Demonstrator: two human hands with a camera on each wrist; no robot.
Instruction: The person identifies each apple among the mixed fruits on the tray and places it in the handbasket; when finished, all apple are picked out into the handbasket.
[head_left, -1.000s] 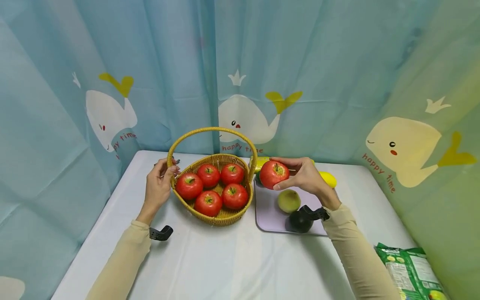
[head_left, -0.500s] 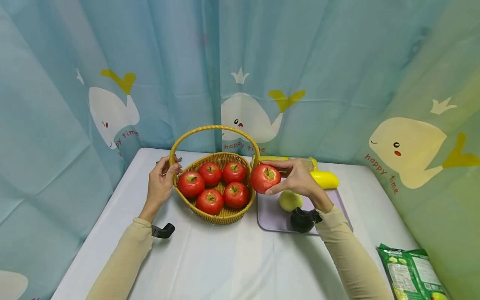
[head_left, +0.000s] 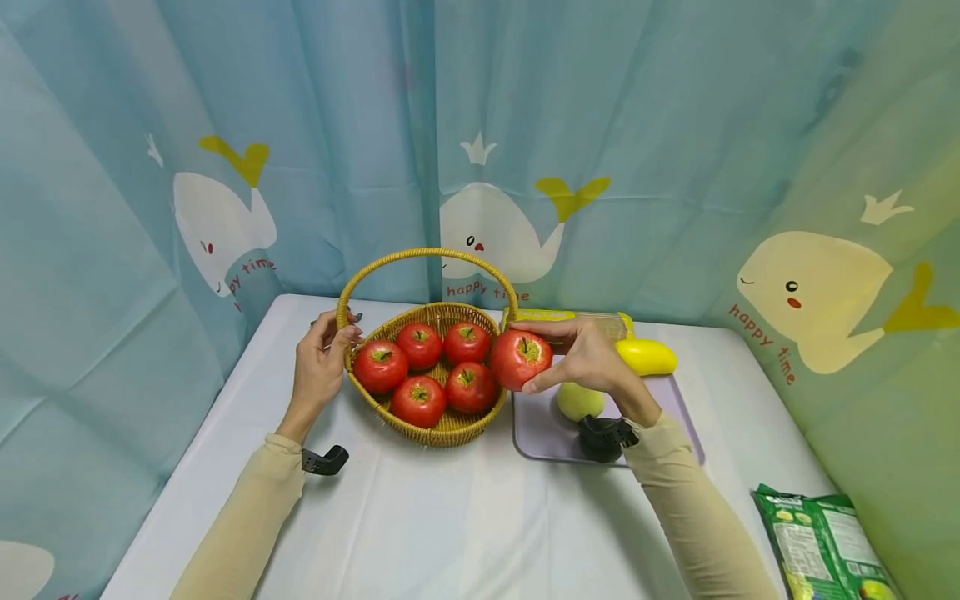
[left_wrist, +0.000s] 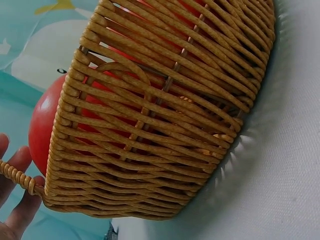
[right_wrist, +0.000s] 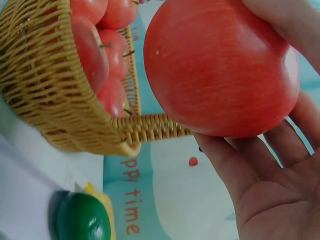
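Note:
In the head view a wicker basket (head_left: 450, 436) with a tall arched handle stands on the white table, and several red apples (head_left: 380, 367) lie inside it. My left hand (head_left: 318, 367) holds the left foot of that handle; in the left wrist view its fingers (left_wrist: 22, 212) are beside the handle and rim. My right hand (head_left: 592, 362) grips another red apple (head_left: 521, 360) between thumb and fingers, at the basket's right rim. Seen from the right wrist, this apple (right_wrist: 220, 70) is above the rim, in front of the handle's right foot.
Right of the basket lies a lilac tray (head_left: 534, 433) with a yellow-green round fruit (head_left: 579, 402), a dark round fruit (head_left: 597, 446) and a yellow fruit (head_left: 647, 357). A clear-and-yellow packet (head_left: 611, 323) lies behind it. A green snack bag (head_left: 825, 542) is front right.
My right hand has carried the apple left from over the tray to the basket's right rim. The left hand keeps its place on the handle.

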